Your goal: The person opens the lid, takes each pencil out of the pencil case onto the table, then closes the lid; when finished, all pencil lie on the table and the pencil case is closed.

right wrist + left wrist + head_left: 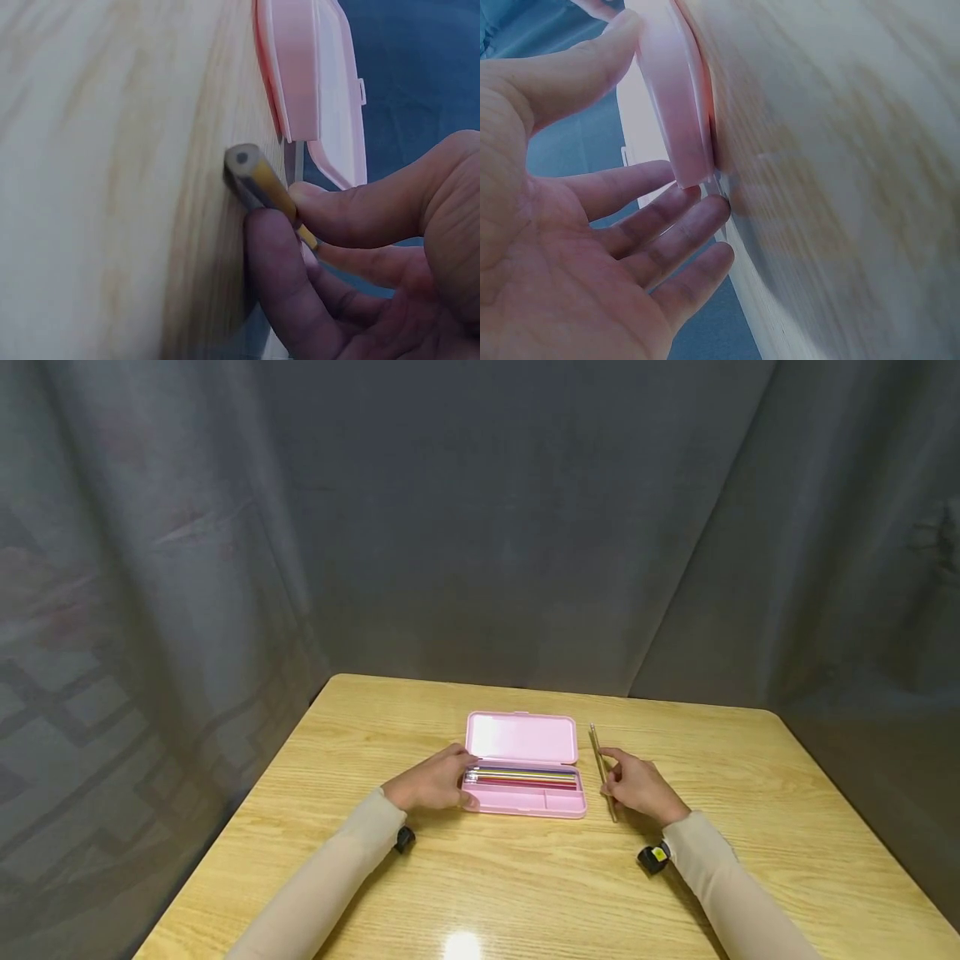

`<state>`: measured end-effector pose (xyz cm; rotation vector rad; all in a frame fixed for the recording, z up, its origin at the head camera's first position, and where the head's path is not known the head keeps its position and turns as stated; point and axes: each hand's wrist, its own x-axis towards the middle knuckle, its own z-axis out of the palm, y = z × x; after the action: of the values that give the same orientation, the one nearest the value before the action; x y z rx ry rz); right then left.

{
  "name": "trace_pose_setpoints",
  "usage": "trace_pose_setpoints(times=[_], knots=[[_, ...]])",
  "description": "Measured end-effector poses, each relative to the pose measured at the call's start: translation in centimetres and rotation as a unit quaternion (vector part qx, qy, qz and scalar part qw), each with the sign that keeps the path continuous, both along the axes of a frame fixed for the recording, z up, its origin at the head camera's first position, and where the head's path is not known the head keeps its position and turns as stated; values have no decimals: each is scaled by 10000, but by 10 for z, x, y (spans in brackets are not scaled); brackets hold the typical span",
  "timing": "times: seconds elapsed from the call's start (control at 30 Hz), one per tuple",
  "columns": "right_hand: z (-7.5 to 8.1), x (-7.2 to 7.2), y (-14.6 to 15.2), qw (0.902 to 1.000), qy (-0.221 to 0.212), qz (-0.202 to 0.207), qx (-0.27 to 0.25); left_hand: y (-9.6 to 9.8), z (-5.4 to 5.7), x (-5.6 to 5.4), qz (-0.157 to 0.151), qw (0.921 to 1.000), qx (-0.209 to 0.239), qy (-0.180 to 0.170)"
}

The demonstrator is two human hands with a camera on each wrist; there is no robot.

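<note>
An open pink pencil case [521,739] lies on the table with its lid tipped back. Several colored pencils [525,777] lie side by side in its long rear compartment. My left hand [438,781] holds the case's left end, thumb at the front corner and fingers toward the back. Right of the case, my right hand [637,785] pinches a gold-yellow pencil [271,187] between thumb and fingers. Its flat, unsharpened end with a dark core faces the right wrist camera, close over the tabletop. The other end points toward the back of the table.
The wooden table [480,877] has its far edge just behind the case. Dark grey curtains [487,527] hang behind it and along both sides. The case's front part has two shallow compartments split by a divider [545,799].
</note>
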<state>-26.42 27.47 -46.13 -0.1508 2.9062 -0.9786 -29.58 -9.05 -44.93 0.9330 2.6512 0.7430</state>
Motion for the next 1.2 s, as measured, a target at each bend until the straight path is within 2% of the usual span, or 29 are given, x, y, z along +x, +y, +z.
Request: trace_pose_setpoints(times=[0.43,0.63,1.0,1.2], knots=[[5,1,-6,9989,-127,-89,437,-2,1,1,-19,10000,-11,-16],[3,2,-6,9990,-84,-121,425,-1,1,0,53,9999,-87,27],[2,0,-6,9986,-176,-216,450,-1,0,-1,-44,10000,12,-30],[3,1,-4,9992,-90,-124,371,0,-2,-3,-126,9998,128,47]])
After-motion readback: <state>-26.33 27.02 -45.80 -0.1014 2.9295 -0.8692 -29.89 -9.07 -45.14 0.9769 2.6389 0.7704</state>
